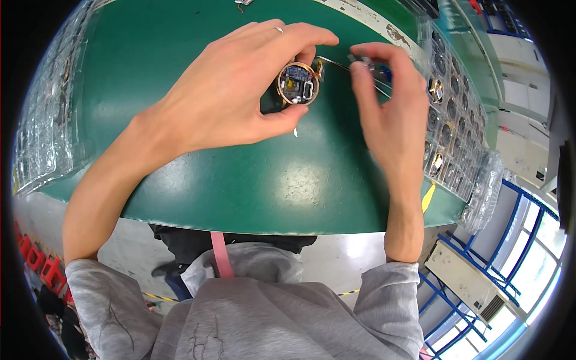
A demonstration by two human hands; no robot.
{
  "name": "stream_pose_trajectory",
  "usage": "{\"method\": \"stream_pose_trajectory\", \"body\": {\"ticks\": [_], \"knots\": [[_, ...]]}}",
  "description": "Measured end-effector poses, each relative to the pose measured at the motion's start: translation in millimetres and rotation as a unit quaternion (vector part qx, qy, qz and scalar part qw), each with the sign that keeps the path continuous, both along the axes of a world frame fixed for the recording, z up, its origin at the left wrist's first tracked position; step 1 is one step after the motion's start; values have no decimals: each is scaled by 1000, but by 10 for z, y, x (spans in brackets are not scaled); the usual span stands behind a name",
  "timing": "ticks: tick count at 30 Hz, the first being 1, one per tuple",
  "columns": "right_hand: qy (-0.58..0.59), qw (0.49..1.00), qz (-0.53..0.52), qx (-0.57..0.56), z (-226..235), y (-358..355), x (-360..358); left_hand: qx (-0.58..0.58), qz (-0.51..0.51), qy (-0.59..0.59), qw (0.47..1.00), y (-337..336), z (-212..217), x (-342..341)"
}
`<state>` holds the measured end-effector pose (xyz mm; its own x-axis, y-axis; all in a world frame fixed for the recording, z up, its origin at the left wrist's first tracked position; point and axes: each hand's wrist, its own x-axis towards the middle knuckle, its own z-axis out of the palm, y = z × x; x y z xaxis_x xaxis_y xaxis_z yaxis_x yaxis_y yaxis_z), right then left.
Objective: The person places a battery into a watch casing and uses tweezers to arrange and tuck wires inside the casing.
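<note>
Case (298, 84), round and gold-rimmed, pinched by its rim in left hand (231, 90) over desk (240, 186), likely to keep exposed electronics (294, 77) unobstructed. Right hand (393, 99) alongside, pinching small dark part (362, 60) in a fingertip grip, probably for fine control. Slim metal tool (336, 63) adjacent; whether gripped, can't tell.

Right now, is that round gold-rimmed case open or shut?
Open: the round case in the left hand shows bare electronics inside.
</note>
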<state>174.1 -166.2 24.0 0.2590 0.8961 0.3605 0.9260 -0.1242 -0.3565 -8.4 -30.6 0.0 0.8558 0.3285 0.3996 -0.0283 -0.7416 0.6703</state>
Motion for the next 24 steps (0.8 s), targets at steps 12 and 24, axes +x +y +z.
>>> {"method": "stream_pose_trajectory", "body": {"ticks": [12, 24], "knots": [[-122, 988, 95, 7, 225, 498, 312, 7, -33, -4, 999, 64, 8, -15], [22, 973, 230, -24, 95, -209, -451, 23, 64, -26, 997, 336, -57, -49]]}}
